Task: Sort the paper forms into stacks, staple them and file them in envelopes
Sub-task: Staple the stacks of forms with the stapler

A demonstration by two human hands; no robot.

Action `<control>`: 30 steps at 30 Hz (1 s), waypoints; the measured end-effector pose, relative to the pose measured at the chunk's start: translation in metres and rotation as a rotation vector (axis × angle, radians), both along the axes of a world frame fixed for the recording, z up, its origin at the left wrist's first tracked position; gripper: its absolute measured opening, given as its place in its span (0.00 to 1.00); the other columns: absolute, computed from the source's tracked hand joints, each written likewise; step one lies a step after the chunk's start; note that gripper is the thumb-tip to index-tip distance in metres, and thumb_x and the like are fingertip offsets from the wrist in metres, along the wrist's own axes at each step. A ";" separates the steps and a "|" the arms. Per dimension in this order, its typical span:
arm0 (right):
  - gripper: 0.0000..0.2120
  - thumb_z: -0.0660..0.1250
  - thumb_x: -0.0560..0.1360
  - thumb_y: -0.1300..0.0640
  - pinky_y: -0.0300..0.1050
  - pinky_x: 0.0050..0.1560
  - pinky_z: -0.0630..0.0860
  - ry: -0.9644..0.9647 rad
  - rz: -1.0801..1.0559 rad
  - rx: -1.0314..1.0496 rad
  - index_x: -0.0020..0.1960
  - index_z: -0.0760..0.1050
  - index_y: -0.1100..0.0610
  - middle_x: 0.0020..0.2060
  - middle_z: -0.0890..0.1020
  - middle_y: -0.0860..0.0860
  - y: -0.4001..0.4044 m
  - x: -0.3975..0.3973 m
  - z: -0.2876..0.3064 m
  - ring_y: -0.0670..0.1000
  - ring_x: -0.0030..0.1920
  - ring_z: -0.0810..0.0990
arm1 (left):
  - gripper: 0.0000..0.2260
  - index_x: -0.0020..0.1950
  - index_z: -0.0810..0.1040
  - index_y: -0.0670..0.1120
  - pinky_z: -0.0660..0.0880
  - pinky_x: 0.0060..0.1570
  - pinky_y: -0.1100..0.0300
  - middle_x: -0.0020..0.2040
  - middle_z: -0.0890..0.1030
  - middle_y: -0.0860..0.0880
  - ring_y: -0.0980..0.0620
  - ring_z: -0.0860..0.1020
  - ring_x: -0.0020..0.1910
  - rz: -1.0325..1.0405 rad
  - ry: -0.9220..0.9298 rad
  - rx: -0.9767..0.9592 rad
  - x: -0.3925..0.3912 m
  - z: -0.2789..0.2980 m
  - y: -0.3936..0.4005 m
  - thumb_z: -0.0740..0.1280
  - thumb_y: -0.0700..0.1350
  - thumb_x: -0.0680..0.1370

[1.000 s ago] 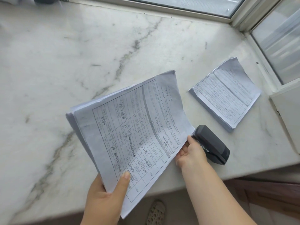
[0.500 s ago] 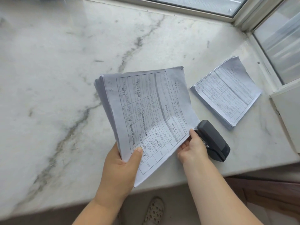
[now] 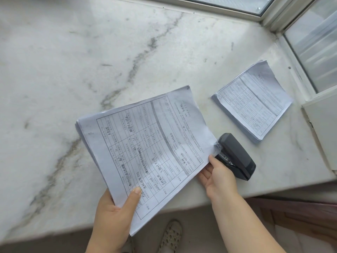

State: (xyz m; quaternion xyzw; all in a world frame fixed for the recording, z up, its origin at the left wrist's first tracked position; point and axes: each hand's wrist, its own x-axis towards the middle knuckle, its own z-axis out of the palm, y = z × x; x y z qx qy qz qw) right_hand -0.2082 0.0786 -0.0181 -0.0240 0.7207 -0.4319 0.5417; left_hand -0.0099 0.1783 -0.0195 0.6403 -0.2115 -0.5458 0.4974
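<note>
A thick stack of printed forms (image 3: 145,148) is held just above the marble sill. My left hand (image 3: 116,214) grips its near corner, thumb on top. My right hand (image 3: 217,178) holds the stack's right edge, thumb on the top sheet and fingers underneath. The stack's right corner sits in the mouth of a dark grey stapler (image 3: 237,156) that lies on the sill, right beside my right hand. A second stack of forms (image 3: 255,101) lies flat to the right.
The marble sill (image 3: 91,70) stretches wide to the left and back. A window frame (image 3: 284,39) borders it at the back and right. The sill's front edge runs under my forearms, with a shoe (image 3: 171,236) on the floor below.
The held stack swung from steeper back to a flatter, wider lie, its left end moving out to the left. My left hand shifted down and back. The right hand stayed by the stapler.
</note>
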 end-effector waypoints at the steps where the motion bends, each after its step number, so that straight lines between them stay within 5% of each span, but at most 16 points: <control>1: 0.06 0.62 0.81 0.59 0.43 0.36 0.78 0.112 0.099 -0.005 0.49 0.77 0.59 0.40 0.85 0.55 0.005 -0.005 0.002 0.49 0.36 0.83 | 0.12 0.52 0.81 0.50 0.77 0.56 0.49 0.49 0.85 0.54 0.54 0.83 0.51 0.012 -0.007 0.006 -0.001 -0.001 0.001 0.68 0.35 0.74; 5: 0.08 0.65 0.79 0.54 0.49 0.37 0.75 0.768 0.413 -0.233 0.42 0.76 0.53 0.32 0.81 0.51 0.027 -0.036 0.031 0.47 0.29 0.77 | 0.12 0.54 0.81 0.50 0.76 0.58 0.46 0.50 0.85 0.53 0.52 0.82 0.53 0.038 -0.012 0.028 -0.006 -0.008 0.005 0.69 0.37 0.73; 9: 0.13 0.61 0.77 0.46 0.50 0.41 0.72 1.127 0.536 -0.378 0.41 0.74 0.54 0.32 0.78 0.48 -0.004 -0.062 0.062 0.50 0.34 0.74 | 0.13 0.53 0.81 0.50 0.74 0.59 0.47 0.51 0.85 0.53 0.51 0.82 0.54 0.060 -0.006 0.023 -0.009 -0.012 0.006 0.69 0.36 0.74; 12: 0.13 0.57 0.82 0.47 0.46 0.52 0.69 1.033 0.676 -0.255 0.57 0.74 0.55 0.49 0.78 0.48 -0.052 -0.056 0.067 0.49 0.48 0.73 | 0.12 0.52 0.81 0.51 0.78 0.55 0.54 0.50 0.85 0.55 0.52 0.82 0.53 0.073 -0.002 0.013 -0.010 -0.014 0.006 0.69 0.36 0.74; 15: 0.24 0.49 0.82 0.40 0.45 0.55 0.62 0.906 0.839 -0.006 0.65 0.70 0.55 0.54 0.73 0.50 -0.091 -0.049 0.053 0.53 0.54 0.69 | 0.13 0.52 0.80 0.51 0.79 0.50 0.65 0.49 0.85 0.57 0.55 0.82 0.53 0.063 0.017 -0.009 -0.009 -0.016 0.005 0.70 0.34 0.74; 19: 0.30 0.45 0.82 0.38 0.50 0.68 0.61 0.868 0.997 0.131 0.70 0.70 0.57 0.68 0.72 0.56 -0.109 -0.047 0.033 0.57 0.69 0.68 | 0.14 0.55 0.80 0.51 0.77 0.55 0.54 0.52 0.84 0.54 0.53 0.82 0.55 0.034 0.013 -0.029 -0.003 -0.019 0.003 0.73 0.44 0.71; 23: 0.28 0.45 0.83 0.40 0.47 0.59 0.60 0.906 1.049 0.150 0.69 0.71 0.57 0.67 0.71 0.57 -0.113 -0.049 0.028 0.56 0.67 0.68 | 0.14 0.55 0.80 0.50 0.79 0.51 0.62 0.51 0.85 0.55 0.54 0.82 0.53 0.017 -0.001 -0.024 0.002 -0.022 0.000 0.69 0.34 0.75; 26: 0.26 0.46 0.84 0.43 0.48 0.66 0.60 0.933 1.097 0.140 0.72 0.67 0.57 0.69 0.70 0.56 -0.112 -0.050 0.023 0.56 0.70 0.65 | 0.14 0.55 0.80 0.50 0.78 0.49 0.67 0.50 0.85 0.57 0.56 0.82 0.52 0.008 -0.015 -0.017 0.005 -0.023 -0.001 0.67 0.33 0.75; 30: 0.27 0.46 0.83 0.43 0.50 0.63 0.63 0.979 1.105 0.128 0.71 0.67 0.59 0.69 0.69 0.58 -0.112 -0.050 0.020 0.56 0.65 0.68 | 0.15 0.54 0.80 0.52 0.77 0.47 0.70 0.49 0.84 0.59 0.59 0.82 0.51 0.011 -0.022 -0.017 0.006 -0.024 -0.004 0.67 0.33 0.75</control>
